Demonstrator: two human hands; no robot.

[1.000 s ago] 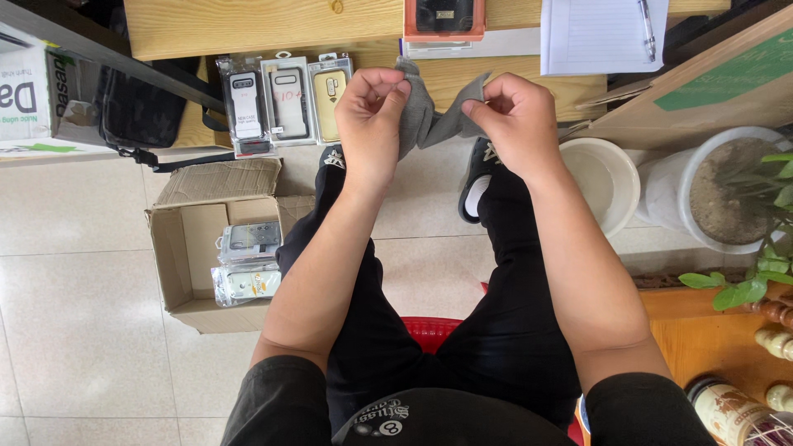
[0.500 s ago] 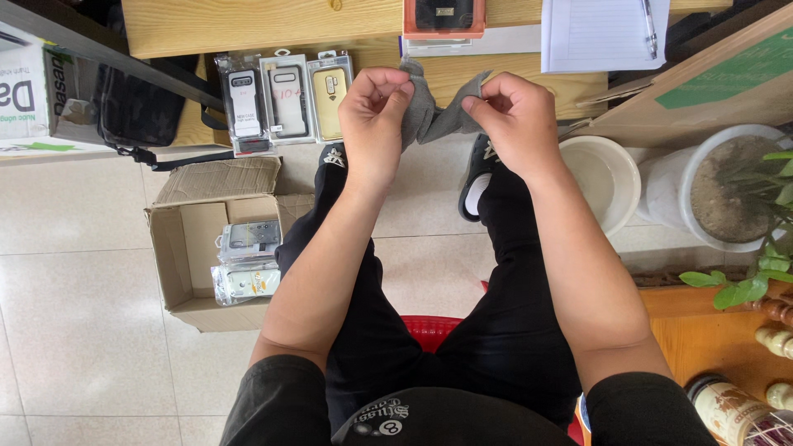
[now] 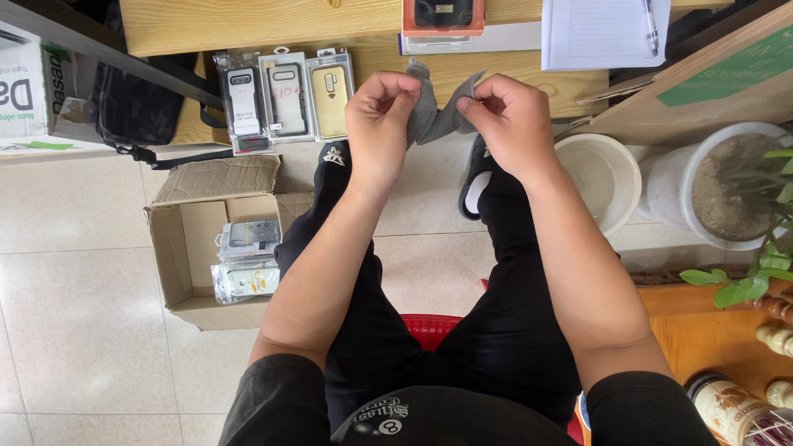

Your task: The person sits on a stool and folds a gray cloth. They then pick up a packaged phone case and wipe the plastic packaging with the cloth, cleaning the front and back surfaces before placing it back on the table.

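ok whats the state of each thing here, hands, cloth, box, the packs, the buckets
left hand: shut on grey cloth
right hand: shut on grey cloth
grey cloth: crumpled, held between both hands
cardboard box: open, packaged cases inside
three phone case packs: sealed, side by side
white bucket: empty
plant pot: filled with soil

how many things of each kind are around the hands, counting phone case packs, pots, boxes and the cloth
grey cloth, held by the left hand and right hand: 1
phone case packs leaning on the shelf: 3
phone case packs in the cardboard box: at least 2
cardboard box: 1
white pots: 2
total: at least 9
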